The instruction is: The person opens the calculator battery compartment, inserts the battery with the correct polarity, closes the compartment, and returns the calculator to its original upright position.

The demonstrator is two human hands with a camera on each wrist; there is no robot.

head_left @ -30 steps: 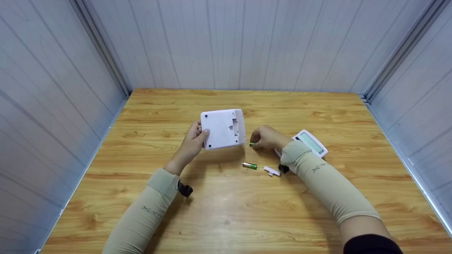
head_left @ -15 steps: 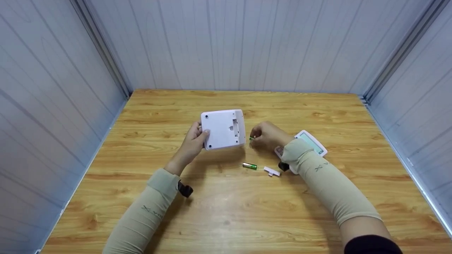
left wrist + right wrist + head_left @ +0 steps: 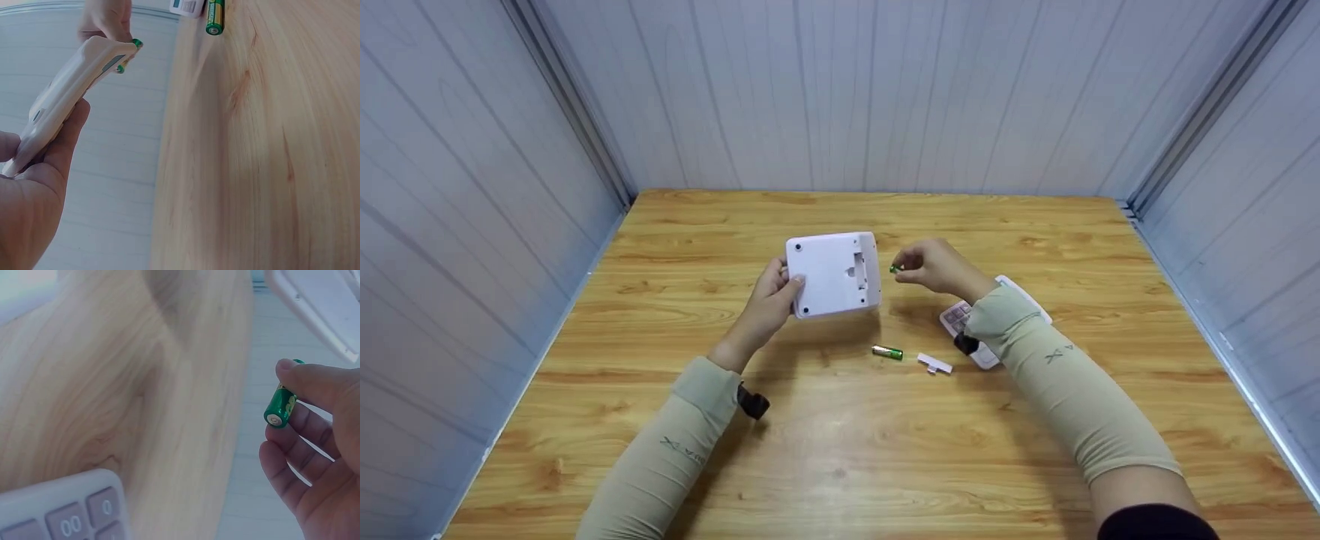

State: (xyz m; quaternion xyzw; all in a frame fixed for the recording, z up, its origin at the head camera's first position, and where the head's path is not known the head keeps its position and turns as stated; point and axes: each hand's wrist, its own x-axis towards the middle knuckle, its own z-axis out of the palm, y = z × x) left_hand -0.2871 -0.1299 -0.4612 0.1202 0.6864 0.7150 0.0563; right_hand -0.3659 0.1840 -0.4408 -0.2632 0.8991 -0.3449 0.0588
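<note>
My left hand (image 3: 765, 304) grips a white calculator (image 3: 826, 277) by its left edge, thumb on the back, which faces up. An uncovered battery compartment (image 3: 860, 271) runs along the right part of that back, and no battery shows in it. Just right of the calculator, apart from it, my right hand (image 3: 939, 266) pinches a green battery (image 3: 281, 406) between thumb and fingers. One end of this battery faces the right wrist camera. A second green battery (image 3: 887, 352) lies on the table below, beside a small white battery cover (image 3: 934, 364).
Another calculator (image 3: 956, 316) lies on the wooden table (image 3: 810, 450) under the right forearm, which hides part of it. Its keys appear in the right wrist view. Pale panel walls (image 3: 840, 97) stand at the back and both sides.
My right hand has risen away from the table with the pinched battery, towards the far side. The left hand and the calculator in it stay almost still. The loose battery and cover have not moved.
</note>
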